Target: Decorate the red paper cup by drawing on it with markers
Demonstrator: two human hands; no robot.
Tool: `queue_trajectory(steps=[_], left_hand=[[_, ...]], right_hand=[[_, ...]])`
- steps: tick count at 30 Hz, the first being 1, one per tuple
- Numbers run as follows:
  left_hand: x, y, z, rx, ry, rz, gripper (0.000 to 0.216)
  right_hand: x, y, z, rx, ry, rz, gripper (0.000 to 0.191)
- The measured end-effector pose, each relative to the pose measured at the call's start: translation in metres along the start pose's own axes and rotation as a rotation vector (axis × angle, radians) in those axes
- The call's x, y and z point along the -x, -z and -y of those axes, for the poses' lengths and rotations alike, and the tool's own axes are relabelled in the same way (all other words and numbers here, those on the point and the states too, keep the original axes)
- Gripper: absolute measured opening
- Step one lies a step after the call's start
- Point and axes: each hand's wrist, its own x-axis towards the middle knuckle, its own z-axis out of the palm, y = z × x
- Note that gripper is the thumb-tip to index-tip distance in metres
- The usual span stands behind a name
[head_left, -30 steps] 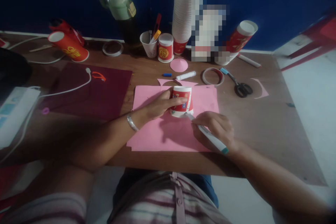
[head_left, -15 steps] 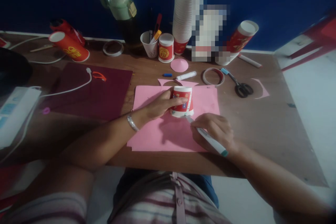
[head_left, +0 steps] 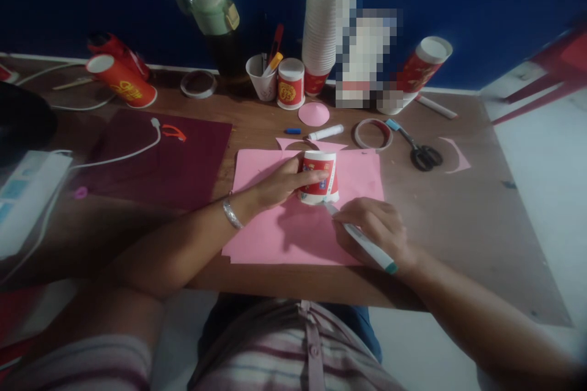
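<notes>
1. The left hand is wrapped around the side of a red-and-white paper cup, fingers closed on it, pressing it mouth-down onto a pink sheet of paper.
2. The right hand is closed around a white marker with a teal end; its tip meets the paper right at the cup's lower rim, on the side nearest the person.
3. The cup stands in the upper middle of the pink sheet, which lies flat on the wooden table close to its near edge.
4. A silver bracelet sits on the left wrist.
5. Just beyond the sheet lie pink offcuts, a small blue cap, a second white marker and a pink paper circle.
6. To the right of those are a roll of tape, black-handled scissors and a curved pink scrap.
7. Along the back wall stand a tall stack of white paper cups, a single red cup and a white cup holding pens.
8. To the left, a dark maroon sheet carries a white cable, and a red cup lying on its side rests behind it.
</notes>
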Motion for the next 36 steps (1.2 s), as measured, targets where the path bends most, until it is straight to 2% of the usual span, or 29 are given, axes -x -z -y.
queue_trajectory(steps=[20, 32, 36], left_hand=[[0.0015, 0.0016, 0.0014, -0.018, 0.026, -0.012, 0.057], [0.0001, 0.0041, 0.0033, -0.023, 0.013, 0.002, 0.050], [0.0003, 0.0028, 0.0019, -0.030, -0.009, 0.018, 0.044]], right_hand=[[0.0017, -0.0010, -0.0009, -0.019, 0.017, 0.043, 0.025], [0.0020, 0.0000, -0.0008, -0.024, -0.007, 0.060, 0.025], [-0.0002, 0.0014, -0.0009, -0.033, 0.006, 0.019, 0.024]])
